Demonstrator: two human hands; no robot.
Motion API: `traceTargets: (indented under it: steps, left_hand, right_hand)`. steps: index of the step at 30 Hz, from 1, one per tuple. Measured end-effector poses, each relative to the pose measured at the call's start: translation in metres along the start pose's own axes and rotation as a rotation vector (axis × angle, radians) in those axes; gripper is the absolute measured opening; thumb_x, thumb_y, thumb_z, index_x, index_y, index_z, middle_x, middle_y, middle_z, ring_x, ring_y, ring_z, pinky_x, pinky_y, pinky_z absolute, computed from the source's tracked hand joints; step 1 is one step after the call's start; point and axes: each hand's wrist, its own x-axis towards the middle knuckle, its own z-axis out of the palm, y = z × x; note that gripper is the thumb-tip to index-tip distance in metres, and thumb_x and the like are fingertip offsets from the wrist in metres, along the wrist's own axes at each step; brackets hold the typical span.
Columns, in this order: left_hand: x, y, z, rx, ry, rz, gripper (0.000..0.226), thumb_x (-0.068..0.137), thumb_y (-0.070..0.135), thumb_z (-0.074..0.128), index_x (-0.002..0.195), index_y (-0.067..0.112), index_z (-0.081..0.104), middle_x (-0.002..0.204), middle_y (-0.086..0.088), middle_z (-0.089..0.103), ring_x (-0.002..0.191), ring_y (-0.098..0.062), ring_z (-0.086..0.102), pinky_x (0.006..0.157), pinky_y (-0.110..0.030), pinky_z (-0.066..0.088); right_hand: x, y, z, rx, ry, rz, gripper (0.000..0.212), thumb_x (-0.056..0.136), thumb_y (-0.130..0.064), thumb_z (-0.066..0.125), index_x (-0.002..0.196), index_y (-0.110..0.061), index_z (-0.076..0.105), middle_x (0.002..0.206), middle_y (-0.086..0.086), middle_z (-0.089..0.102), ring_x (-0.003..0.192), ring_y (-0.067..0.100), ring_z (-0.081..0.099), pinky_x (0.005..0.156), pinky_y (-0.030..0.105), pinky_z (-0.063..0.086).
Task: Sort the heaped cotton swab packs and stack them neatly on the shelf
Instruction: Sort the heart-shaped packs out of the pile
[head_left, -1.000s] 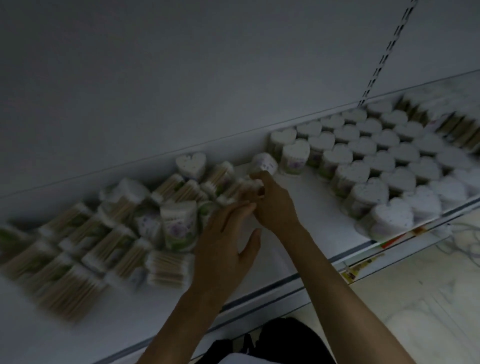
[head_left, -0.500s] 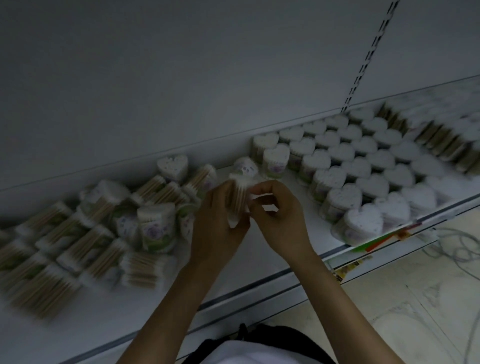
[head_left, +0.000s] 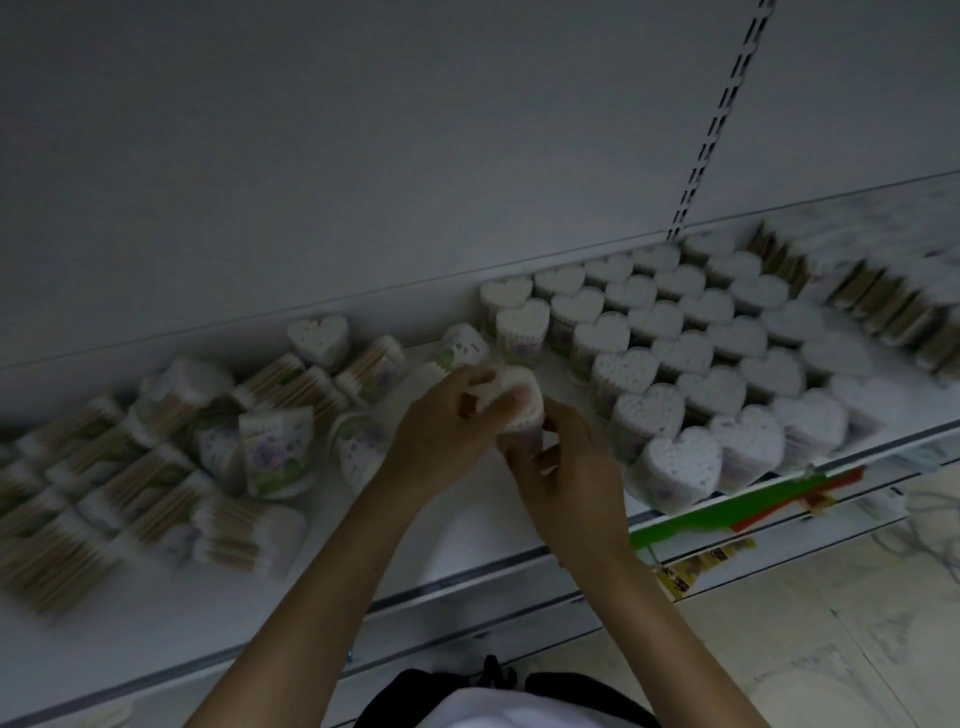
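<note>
Right now I have both hands on one heart-shaped pack (head_left: 519, 400), held just above the middle of the shelf (head_left: 467, 525), between the heap (head_left: 208, 441) and the tidy rows (head_left: 701, 353). My left hand (head_left: 441, 431) grips its top with curled fingers; my right hand (head_left: 566, 478) pinches it from below.

I judge the pack light and slightly squashy, probably a thin, slick wrap round stiff little sticks. So I'd take it by its sides, not the soft cotton ends, and squeeze gently.

The heap lies toward the shelf's left end, its packs tipped every way. The rows stand upright toward the right end, reaching the front edge. The shelf looks smooth and white, so packs may slide.

Behind stands a plain grey back panel (head_left: 363, 156) with a slotted upright (head_left: 727, 104). A green and red label strip (head_left: 743, 506) sits on the front edge, with pale marbled floor (head_left: 857, 623) below. The light is dim.
</note>
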Motion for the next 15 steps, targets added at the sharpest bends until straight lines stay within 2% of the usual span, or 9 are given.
traceTargets:
  steps: [1,3,5,8,11,13,15]
  left_hand:
    - [0.002,-0.005,0.008,-0.013,-0.032,-0.023,0.081,0.056,0.078,0.059,0.121,0.028,0.058,0.109,0.009,0.066,0.097,-0.008,0.063,0.083,-0.024,0.053]
    - [0.004,-0.012,0.021,-0.056,-0.054,-0.039,0.058,0.068,0.063,0.073,0.111,0.027,0.060,0.104,0.010,0.066,0.092,-0.007,0.062,0.073,-0.011,0.049]
    - [0.009,-0.012,0.028,-0.106,-0.028,-0.041,0.043,0.076,0.048,0.075,0.109,0.026,0.058,0.104,0.007,0.065,0.090,-0.006,0.061,0.071,-0.009,0.046]
    - [0.013,-0.006,0.029,-0.023,-0.036,0.034,0.036,0.087,0.035,0.068,0.119,0.022,0.056,0.109,0.007,0.062,0.098,-0.009,0.060,0.079,-0.011,0.044]
    - [0.017,-0.005,0.028,0.063,-0.016,0.128,0.023,0.094,0.024,0.059,0.117,0.019,0.059,0.101,0.013,0.062,0.085,0.010,0.058,0.073,-0.001,0.041]
    - [0.020,-0.005,0.030,-0.025,-0.013,0.113,0.017,0.095,0.026,0.058,0.110,0.020,0.058,0.100,0.014,0.063,0.087,0.010,0.060,0.078,-0.006,0.044]
    - [0.022,-0.009,0.038,-0.238,0.009,0.044,0.017,0.097,0.031,0.051,0.104,0.019,0.061,0.104,0.003,0.065,0.101,-0.010,0.061,0.090,-0.022,0.048]
  right_hand:
    - [0.000,0.006,0.000,-0.021,-0.017,0.008,0.048,0.088,-0.047,0.055,0.126,-0.019,0.053,0.108,0.000,0.064,0.075,0.012,0.063,0.055,0.013,0.037]
    - [-0.002,0.012,-0.001,-0.068,-0.051,-0.002,0.046,0.090,-0.034,0.061,0.131,-0.016,0.050,0.115,0.004,0.063,0.086,0.020,0.065,0.060,0.017,0.039]
    - [-0.007,0.011,-0.006,-0.195,0.006,-0.070,0.049,0.090,-0.027,0.061,0.135,-0.013,0.046,0.128,0.008,0.057,0.086,0.023,0.065,0.060,0.022,0.043]
    - [-0.013,0.003,-0.010,-0.358,0.107,-0.253,0.044,0.084,-0.019,0.062,0.127,-0.009,0.057,0.137,0.009,0.054,0.073,0.021,0.065,0.056,0.023,0.048]
    - [-0.009,0.004,-0.007,-0.316,0.059,-0.236,0.049,0.081,-0.018,0.061,0.129,-0.008,0.058,0.141,0.007,0.051,0.052,0.016,0.059,0.048,0.017,0.039]
    - [-0.003,0.006,-0.005,-0.293,0.048,-0.212,0.054,0.079,-0.019,0.063,0.131,-0.007,0.054,0.139,0.008,0.052,0.052,0.016,0.060,0.044,0.019,0.042]
    - [0.001,0.008,-0.004,-0.325,0.047,-0.198,0.060,0.076,-0.020,0.067,0.132,-0.005,0.052,0.134,0.012,0.056,0.052,0.017,0.062,0.043,0.019,0.041]
